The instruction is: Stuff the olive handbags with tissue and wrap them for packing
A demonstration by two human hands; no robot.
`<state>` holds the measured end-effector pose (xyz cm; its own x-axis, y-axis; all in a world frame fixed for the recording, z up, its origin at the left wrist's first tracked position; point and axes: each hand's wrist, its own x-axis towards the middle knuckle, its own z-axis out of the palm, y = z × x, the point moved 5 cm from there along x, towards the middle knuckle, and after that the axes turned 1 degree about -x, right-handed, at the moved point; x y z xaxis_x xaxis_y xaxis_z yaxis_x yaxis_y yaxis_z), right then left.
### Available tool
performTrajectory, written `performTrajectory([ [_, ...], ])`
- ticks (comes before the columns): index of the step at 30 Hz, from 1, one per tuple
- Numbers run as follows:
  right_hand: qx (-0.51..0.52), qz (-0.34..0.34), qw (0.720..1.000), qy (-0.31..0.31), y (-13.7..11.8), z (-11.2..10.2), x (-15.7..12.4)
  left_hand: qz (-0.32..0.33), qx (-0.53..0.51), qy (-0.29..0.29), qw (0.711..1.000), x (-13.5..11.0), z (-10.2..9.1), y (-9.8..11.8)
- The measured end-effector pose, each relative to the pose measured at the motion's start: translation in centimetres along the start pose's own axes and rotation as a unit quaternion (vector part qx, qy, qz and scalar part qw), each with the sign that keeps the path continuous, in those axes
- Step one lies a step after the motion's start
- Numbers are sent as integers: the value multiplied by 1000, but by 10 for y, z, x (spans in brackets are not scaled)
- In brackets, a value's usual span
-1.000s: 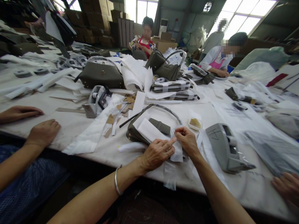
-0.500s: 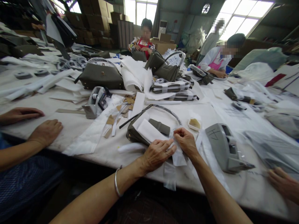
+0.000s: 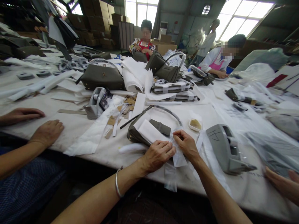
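A dark olive handbag (image 3: 134, 132) lies on the table in front of me, its long handle (image 3: 167, 109) wrapped in clear film. A folded white paper sheet (image 3: 151, 132) rests across it, beside a small olive flap-like piece (image 3: 160, 127). At the bag's near right end, my left hand (image 3: 159, 154) is closed, fingers curled over thin translucent wrapping (image 3: 178, 157). My right hand (image 3: 186, 143) pinches the same wrapping close to the left fingertips. Exactly what lies between the fingers is partly hidden. A clear plastic strip (image 3: 170, 177) hangs over the table edge below.
A grey tape dispenser (image 3: 220, 146) stands at right, another tape dispenser (image 3: 94, 104) at left. A small white dish (image 3: 195, 124) sits beyond my right hand. Co-workers' hands rest at left (image 3: 46, 133) and at right (image 3: 280, 183). More handbags (image 3: 101, 76) and paper lie farther back.
My hands stay nearly in place, with the right fingers shifting slightly on the wrapping. The co-worker's hand at right has spread open, and a second hand shows there.
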<state>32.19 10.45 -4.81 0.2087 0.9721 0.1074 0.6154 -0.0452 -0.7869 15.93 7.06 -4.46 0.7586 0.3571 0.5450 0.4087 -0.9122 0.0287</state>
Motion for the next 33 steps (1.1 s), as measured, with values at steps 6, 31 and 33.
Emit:
performTrajectory([
  [6,-10,-58,998,29,-5,-1,-18,-1,6,0,1000,1,0,0],
  [31,4,-62,992,108,4,-2,-40,-1,21,-16,1000,1,1,2],
  [33,20,-57,990,129,6,-3,-43,-6,14,-11,1000,0,2,2],
])
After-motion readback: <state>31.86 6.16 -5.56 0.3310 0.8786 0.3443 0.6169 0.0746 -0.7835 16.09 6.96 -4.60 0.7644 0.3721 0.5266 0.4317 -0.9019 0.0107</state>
